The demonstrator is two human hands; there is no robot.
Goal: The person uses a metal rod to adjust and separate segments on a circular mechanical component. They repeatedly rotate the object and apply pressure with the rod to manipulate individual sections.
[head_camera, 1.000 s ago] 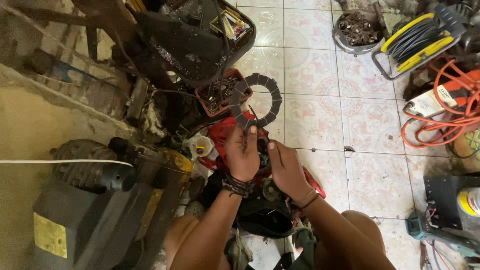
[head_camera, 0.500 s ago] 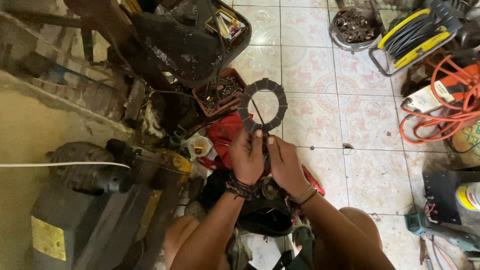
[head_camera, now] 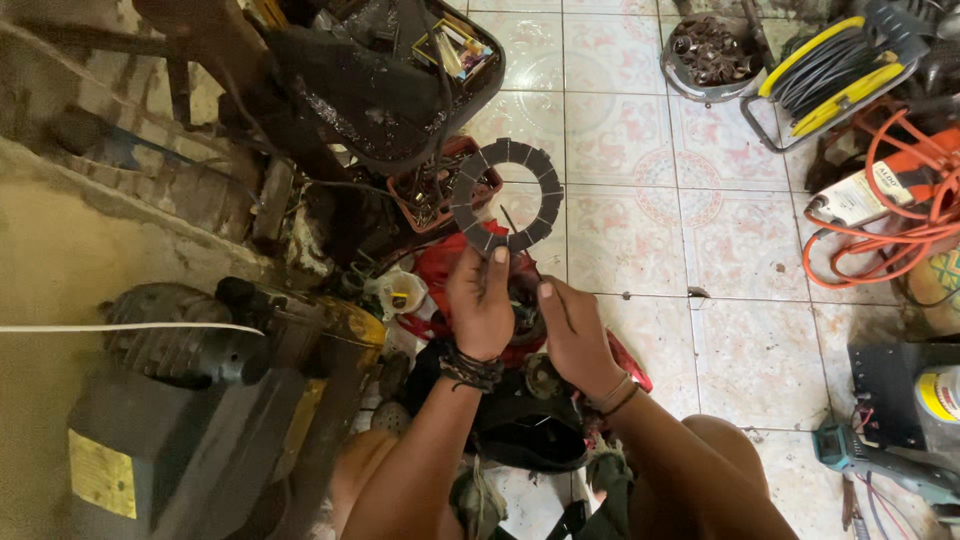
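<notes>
Your left hand (head_camera: 482, 305) pinches the lower edge of a dark grey ring-shaped friction disc with segmented pads (head_camera: 506, 194), holding it upright above a red machine body (head_camera: 450, 275) that sits low between your knees. The disc hangs in the air over the pale patterned floor tiles (head_camera: 640, 215), just in front of a small reddish tray of dark metal bits (head_camera: 430, 195). Your right hand (head_camera: 572, 335) rests just beside the left, fingers curled loosely downward toward the red machine; whether it grips anything there, you cannot tell from this angle. A braided dark wristband (head_camera: 468, 368) sits on your left wrist.

To your left stands a grimy grey motor block with a yellow label (head_camera: 150, 420). Far right, a coiled orange cable (head_camera: 890, 215) lies on the tiles, and behind it a yellow and black cable reel on a metal frame (head_camera: 825, 65). A round metal bowl of dark parts (head_camera: 708, 50) stands near that reel.
</notes>
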